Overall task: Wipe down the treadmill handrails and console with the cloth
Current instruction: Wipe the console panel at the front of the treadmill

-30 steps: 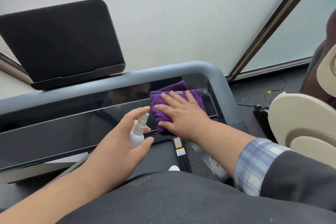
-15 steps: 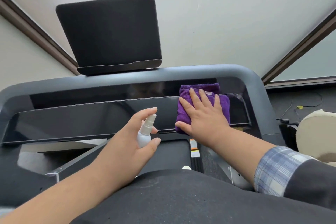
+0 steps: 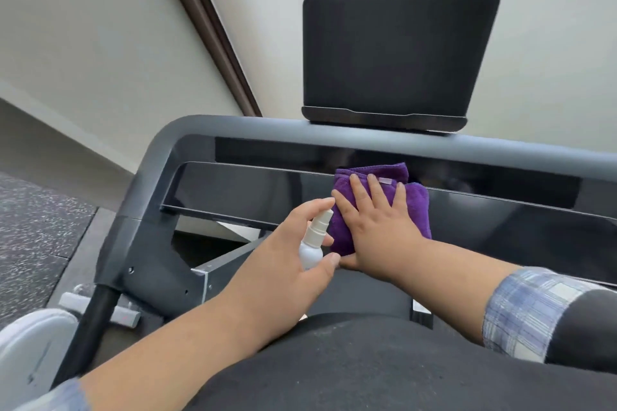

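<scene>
A folded purple cloth [image 3: 415,207] lies flat against the glossy black console panel [image 3: 233,190] of the treadmill. My right hand [image 3: 380,227] presses on it with fingers spread, covering its lower left part. My left hand [image 3: 287,264] holds a small white spray bottle [image 3: 314,240] just left of the cloth, forefinger on top of the nozzle. The grey handrail bar [image 3: 367,137] curves over the console and bends down at the left [image 3: 147,183]. A black tablet holder [image 3: 394,57] stands on the bar.
A pale wall with a dark brown strip [image 3: 207,30] rises behind the treadmill. Speckled dark floor [image 3: 36,220] lies to the left. A white rounded object [image 3: 30,347] sits at the bottom left beside a black post [image 3: 90,327].
My right hand has slid the cloth leftward along the console panel, from its right end toward the middle. The view has swung left; my left hand with the bottle stays close beside it.
</scene>
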